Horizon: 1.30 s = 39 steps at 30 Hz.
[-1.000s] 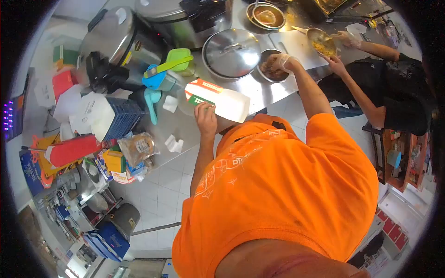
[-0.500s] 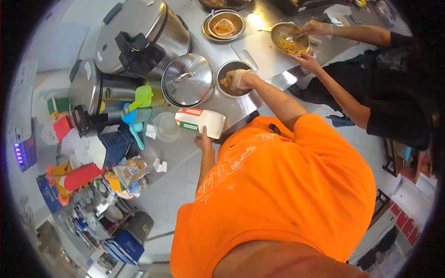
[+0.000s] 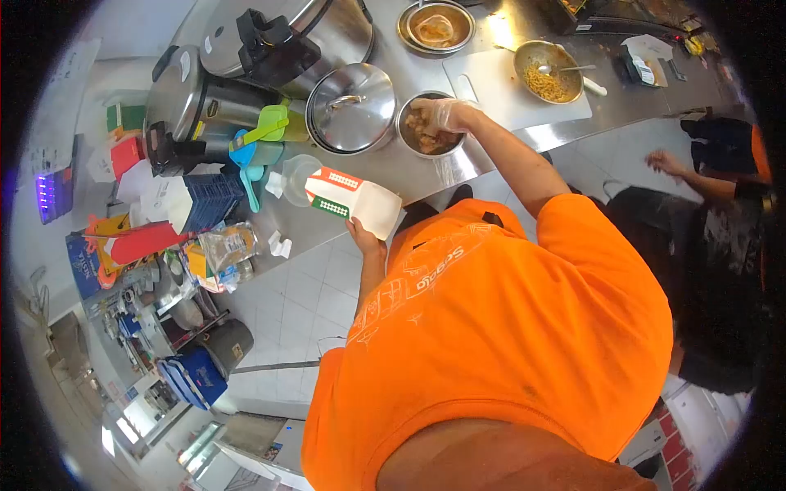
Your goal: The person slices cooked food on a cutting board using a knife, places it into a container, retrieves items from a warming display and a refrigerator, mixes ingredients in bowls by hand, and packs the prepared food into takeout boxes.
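The left hand grips a white carton from below, fingers wrapped round its lower end, so that the box lies tilted on its side with the red and green printed end pointing toward a clear plastic cup; held that way, the carton's top hangs just beside the cup's rim, above the steel surface, which reads as a pouring posture, though no stream can be made out. The right hand, in a thin clear glove, is sunk into a metal bowl of brownish pieces, fingers curled among the food; whether it clutches any of it I cannot tell; the glove suggests the food is meant to be worked by hand rather than with a tool.

Just beside that bowl stands a pot under a domed steel lid, and behind it two large urns, pushed to the back of the surface out of the way. A white cutting board carries another bowl with yellow noodles and a spoon resting in it. To the right a second person's hand hangs well apart from the surface, touching nothing.
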Tool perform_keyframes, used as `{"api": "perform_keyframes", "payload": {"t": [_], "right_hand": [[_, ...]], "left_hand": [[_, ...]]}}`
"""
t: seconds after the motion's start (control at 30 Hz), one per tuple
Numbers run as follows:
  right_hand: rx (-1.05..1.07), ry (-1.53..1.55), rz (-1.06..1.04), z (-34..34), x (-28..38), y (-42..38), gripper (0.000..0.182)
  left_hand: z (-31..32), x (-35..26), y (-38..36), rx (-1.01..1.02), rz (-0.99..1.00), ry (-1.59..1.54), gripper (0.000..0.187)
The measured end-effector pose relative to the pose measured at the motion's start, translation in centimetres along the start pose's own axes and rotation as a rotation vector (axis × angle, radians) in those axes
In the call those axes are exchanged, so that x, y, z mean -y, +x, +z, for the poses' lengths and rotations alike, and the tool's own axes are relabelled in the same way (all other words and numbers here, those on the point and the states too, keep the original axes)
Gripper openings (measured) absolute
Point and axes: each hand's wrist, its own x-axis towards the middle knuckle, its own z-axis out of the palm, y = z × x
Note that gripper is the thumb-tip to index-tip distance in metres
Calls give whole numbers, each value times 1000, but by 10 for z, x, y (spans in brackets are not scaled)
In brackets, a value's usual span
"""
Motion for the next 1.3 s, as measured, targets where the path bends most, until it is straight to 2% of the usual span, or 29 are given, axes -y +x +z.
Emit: {"api": "perform_keyframes", "payload": {"t": [0.1,0.13,0.17,0.23,0.33,0.43,0.5,0.57,0.63,0.67,0.7,0.77,0.83,0.87,0.97,1.07,1.13,1.23,1.3], "right_hand": [[-55,-310,-3,2,32,-34,76],[-246,-594,-125,36,8,-15,62],[-34,-478,27,38,17,-5,45],[-114,-442,12,36,29,-21,34],[-31,-489,-82,37,-8,32,40],[92,-138,-42,9,-6,26,43],[49,106,102,-14,34,-12,48],[-41,397,180,-20,46,-28,53],[-144,-273,-134,1,4,2,55],[-95,-366,-142,-1,15,-13,54],[-48,-460,-150,0,26,-25,53],[-95,-469,-32,20,34,-24,53],[-140,-474,8,41,30,-16,58],[-170,-539,-42,43,32,-20,44],[-191,-586,66,56,20,10,41],[8,-513,95,34,14,31,43],[-34,-428,-41,27,-16,52,48],[52,-337,-3,-10,21,16,52],[61,-418,0,-13,34,6,54]], "left_hand": [[18,-10,-18,115,-178,-66,53],[23,-12,-19,143,-248,-65,53],[24,-9,-18,166,-250,-48,52],[26,-4,-14,214,-252,-16,52],[11,9,3,266,-206,-7,48],[3,9,5,239,-201,-43,49],[-4,15,9,247,-184,-70,48],[-22,36,27,301,-131,-85,45],[-19,35,26,199,-197,-66,45],[-16,33,24,149,-231,-55,45],[-12,30,22,182,-218,-66,45],[-5,24,19,248,-194,-84,47],[2,21,21,204,-241,-28,48],[4,22,22,182,-265,0,49],[8,25,27,182,-299,20,50],[13,22,26,184,-273,108,47],[25,7,10,182,-278,122,48],[29,-2,-6,234,-315,105,50],[26,2,-9,246,-361,83,51]]}}
